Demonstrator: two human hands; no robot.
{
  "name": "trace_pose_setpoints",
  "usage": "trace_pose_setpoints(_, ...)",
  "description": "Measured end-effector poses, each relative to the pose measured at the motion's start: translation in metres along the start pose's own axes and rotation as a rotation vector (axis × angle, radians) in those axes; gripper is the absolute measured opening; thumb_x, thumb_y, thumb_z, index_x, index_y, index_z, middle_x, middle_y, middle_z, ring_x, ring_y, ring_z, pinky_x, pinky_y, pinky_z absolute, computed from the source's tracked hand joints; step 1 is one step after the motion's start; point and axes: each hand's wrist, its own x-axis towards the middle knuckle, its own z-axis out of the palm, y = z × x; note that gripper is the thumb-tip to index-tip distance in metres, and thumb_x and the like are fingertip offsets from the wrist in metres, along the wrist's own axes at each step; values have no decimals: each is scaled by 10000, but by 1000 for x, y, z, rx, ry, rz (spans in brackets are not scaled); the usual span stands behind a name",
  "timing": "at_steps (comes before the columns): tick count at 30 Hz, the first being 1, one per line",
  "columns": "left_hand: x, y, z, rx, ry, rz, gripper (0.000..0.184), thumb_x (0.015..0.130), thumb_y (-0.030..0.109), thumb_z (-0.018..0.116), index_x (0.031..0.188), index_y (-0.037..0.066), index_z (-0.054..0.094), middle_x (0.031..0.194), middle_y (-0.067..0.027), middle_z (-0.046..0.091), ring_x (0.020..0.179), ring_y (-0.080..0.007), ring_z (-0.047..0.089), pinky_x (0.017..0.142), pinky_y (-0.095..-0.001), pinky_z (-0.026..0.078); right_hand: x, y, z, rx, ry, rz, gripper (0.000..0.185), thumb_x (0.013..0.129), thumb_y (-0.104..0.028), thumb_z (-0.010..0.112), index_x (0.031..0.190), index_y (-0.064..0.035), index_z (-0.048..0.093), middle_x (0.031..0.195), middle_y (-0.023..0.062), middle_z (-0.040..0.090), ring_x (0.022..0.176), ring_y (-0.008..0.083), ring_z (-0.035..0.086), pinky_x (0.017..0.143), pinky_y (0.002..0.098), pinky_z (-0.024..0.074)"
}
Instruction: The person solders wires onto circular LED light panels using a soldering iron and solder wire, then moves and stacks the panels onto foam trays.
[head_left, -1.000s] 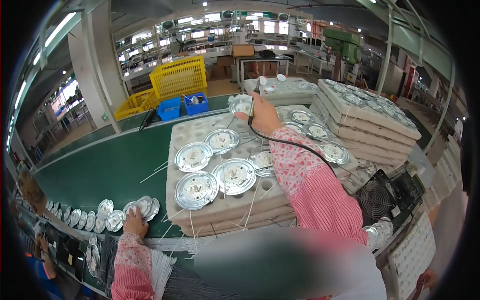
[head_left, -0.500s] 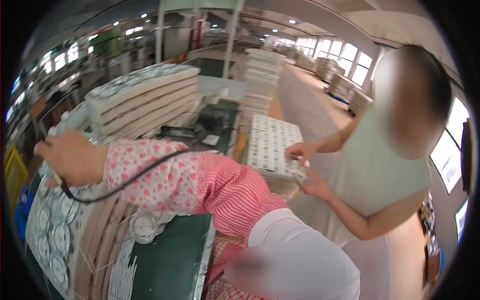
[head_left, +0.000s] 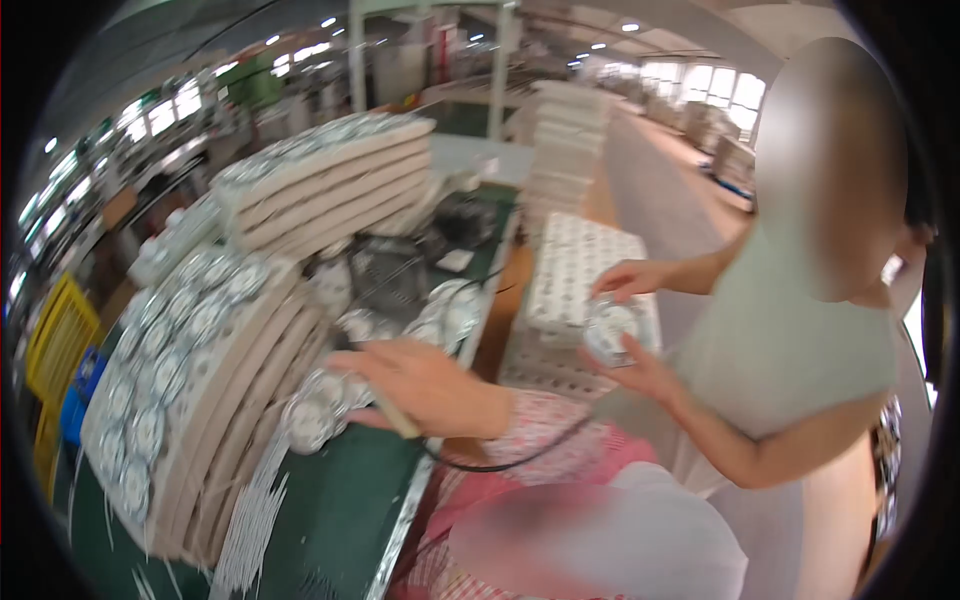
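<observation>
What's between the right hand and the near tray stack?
Head view: a cluster of silver discs on the green bench, between the right hand and the near tray stack. Blur hides whether the hand touches them.

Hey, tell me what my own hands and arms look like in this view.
Your right hand is bare, with no glove showing. The sleeve is pale with a small pinkish-red print near the wrist and a stronger pink farther up; blur hides finer detail. Your left hand is out of view.
</observation>
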Motion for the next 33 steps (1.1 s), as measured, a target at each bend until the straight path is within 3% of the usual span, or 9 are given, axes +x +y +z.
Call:
trace_pose_setpoints(3, -18, -9, -26, -235, 214, 129, 641, 916, 72, 549, 1514, -25, 341, 1454, -231, 498, 1316, -348, 523, 1127, -412, 382, -49, 7, 5, -83, -47, 88, 555, 830, -281, 759, 1307, -89, 549, 969, 128, 601, 864, 315, 629, 783, 406, 514)
trace_pose_setpoints(7, -9, 123, -145, -804, 278, -118, 533, 943, 4, 470, 1473, -21, 424, 1469, -207, 492, 1369, -321, 463, 1164, -400, 328, -91, 22, -3, -147, -85, 149, 534, 803, -236, 780, 1275, -86, 581, 1010, 142, 611, 893, 319, 627, 796, 415, 514)
trace_pose_setpoints(11, -25, 319, -220, -366, 165, 90, 490, 930, 4, 531, 1419, 1, 497, 1447, -181, 520, 1341, -334, 494, 1148, -434, 356, -106, 33, -15, -140, -118, 215, 567, 760, -165, 791, 1284, -80, 594, 984, 159, 602, 875, 351, 608, 763, 421, 499)
trace_pose_setpoints(16, -29, 520, -193, -518, 12, 360, 582, 891, 61, 523, 1469, 70, 454, 1475, -130, 506, 1342, -359, 486, 1121, -554, 325, -113, 39, 4, -42, -77, 275, 584, 761, -179, 820, 1289, -75, 593, 1023, 187, 620, 883, 362, 622, 755, 416, 515)
trace_pose_setpoints(20, -8, 630, -131, -393, -27, 287, 692, 854, 64, 590, 1513, 79, 377, 1481, -122, 492, 1350, -364, 463, 1105, -552, 332, -114, 43, 56, 160, 1, 289, 640, 772, -142, 828, 1342, -64, 546, 1154, 219, 615, 926, 374, 640, 777, 414, 542)
trace_pose_setpoints(23, 0, 655, -131, -324, -191, 280, 780, 827, 173, 701, 1517, 60, 355, 1548, -124, 406, 1397, -361, 406, 1102, -577, 331, -119, 52, 101, 295, -20, 392, 731, 757, -115, 835, 1399, -70, 488, 1155, 222, 595, 955, 401, 622, 806, 436, 531)
trace_pose_setpoints(26, 13, 619, -156, -690, -421, 385, 959, 748, 279, 815, 1527, 38, 312, 1555, -136, 380, 1415, -366, 370, 1108, -555, 327, -127, 72, 128, 203, -52, 377, 732, 748, -120, 838, 1391, -66, 494, 1131, 225, 581, 1010, 424, 591, 855, 466, 501)
trace_pose_setpoints(30, 35, 589, -146, -699, -272, 254, 1111, 622, 378, 903, 1513, 46, 329, 1477, -187, 447, 1368, -410, 409, 1088, -500, 343, -124, 78, 129, 179, -89, 368, 753, 732, -117, 844, 1398, -69, 497, 1149, 216, 560, 1061, 407, 557, 931, 469, 442)
trace_pose_setpoints(33, 40, 592, -133, -779, -429, 258, 1114, 586, 356, 917, 1499, 48, 358, 1419, -176, 479, 1308, -409, 447, 1048, -499, 363, -122, 74, 126, 144, -70, 365, 738, 731, -109, 845, 1386, -65, 507, 1166, 205, 563, 1099, 398, 542, 964, 464, 419)
